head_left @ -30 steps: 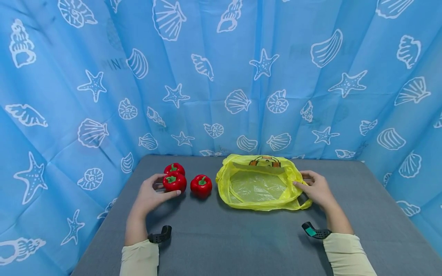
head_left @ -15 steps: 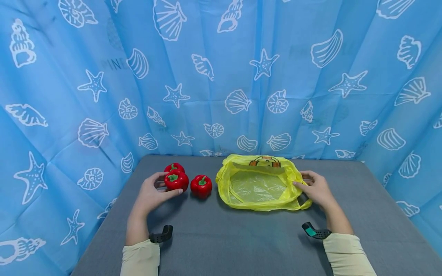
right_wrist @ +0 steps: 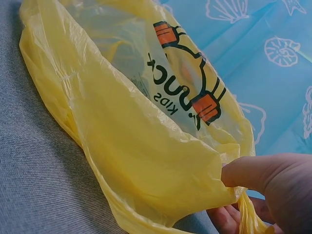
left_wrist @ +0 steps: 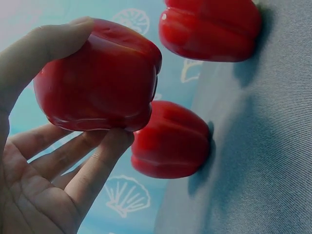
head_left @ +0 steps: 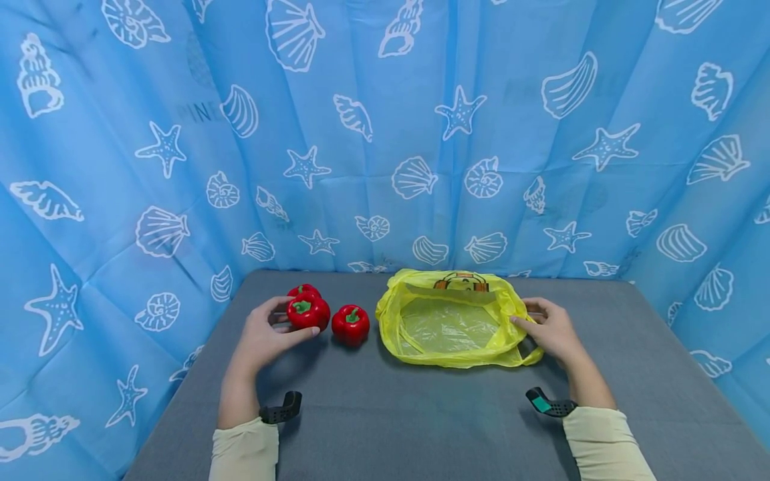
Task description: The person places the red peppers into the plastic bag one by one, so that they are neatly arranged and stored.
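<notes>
A red bell pepper (head_left: 309, 313) with a green stem is pinched between the thumb and fingers of my left hand (head_left: 263, 336). In the left wrist view this pepper (left_wrist: 100, 78) is held off the table. Behind it sits a second red bell pepper (head_left: 305, 290), partly covered by the held one. To the right stands a third bell pepper (head_left: 351, 325). My right hand (head_left: 553, 331) pinches the right edge of a yellow plastic bag (head_left: 394, 327), whose mouth gapes upward. The right wrist view shows the thumb on the bag's (right_wrist: 141, 161) rim, with the other fingers partly hidden behind it.
A grey cloth-covered table (head_left: 409, 427) lies under everything. Behind and beside it hangs a blue curtain (head_left: 373, 160) with white shell and starfish prints. Each wrist wears a black camera mount (head_left: 281, 407).
My left hand has shifted slightly right and up with the pepper in its grip. My right hand and the bag look unmoved.
</notes>
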Available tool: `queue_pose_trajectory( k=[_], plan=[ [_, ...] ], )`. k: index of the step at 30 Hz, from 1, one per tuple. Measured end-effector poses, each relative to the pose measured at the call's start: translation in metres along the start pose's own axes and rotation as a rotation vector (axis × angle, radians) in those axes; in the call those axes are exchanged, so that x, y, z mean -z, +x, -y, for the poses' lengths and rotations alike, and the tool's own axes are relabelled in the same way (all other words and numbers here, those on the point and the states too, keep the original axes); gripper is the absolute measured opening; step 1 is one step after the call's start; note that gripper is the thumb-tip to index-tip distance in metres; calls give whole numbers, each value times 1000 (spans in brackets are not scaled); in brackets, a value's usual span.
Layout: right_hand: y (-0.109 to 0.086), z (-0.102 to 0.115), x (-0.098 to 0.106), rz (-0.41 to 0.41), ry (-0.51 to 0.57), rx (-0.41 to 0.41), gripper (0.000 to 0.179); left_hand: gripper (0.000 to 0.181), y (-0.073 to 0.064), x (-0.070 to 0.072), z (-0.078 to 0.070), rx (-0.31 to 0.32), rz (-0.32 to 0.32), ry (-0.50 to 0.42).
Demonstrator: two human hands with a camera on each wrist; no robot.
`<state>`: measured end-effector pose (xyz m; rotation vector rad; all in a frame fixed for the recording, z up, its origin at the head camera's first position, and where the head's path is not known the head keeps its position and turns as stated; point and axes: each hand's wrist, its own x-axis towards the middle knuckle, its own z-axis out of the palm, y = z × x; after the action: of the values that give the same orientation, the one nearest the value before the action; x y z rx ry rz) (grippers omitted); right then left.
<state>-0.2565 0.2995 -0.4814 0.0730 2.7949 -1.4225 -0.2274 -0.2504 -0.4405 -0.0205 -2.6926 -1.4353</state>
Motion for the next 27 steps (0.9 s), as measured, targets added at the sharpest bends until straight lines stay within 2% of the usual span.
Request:
queue_pose_trajectory(
  k=[17, 27],
  plan=[
    [0, 1, 0, 0, 1, 5, 65, 89, -2, -10, -16, -48, 9, 8],
    [1, -1, 1, 3, 12, 14, 66, 88, -1, -21, -25, -76, 45, -42]
  ],
)
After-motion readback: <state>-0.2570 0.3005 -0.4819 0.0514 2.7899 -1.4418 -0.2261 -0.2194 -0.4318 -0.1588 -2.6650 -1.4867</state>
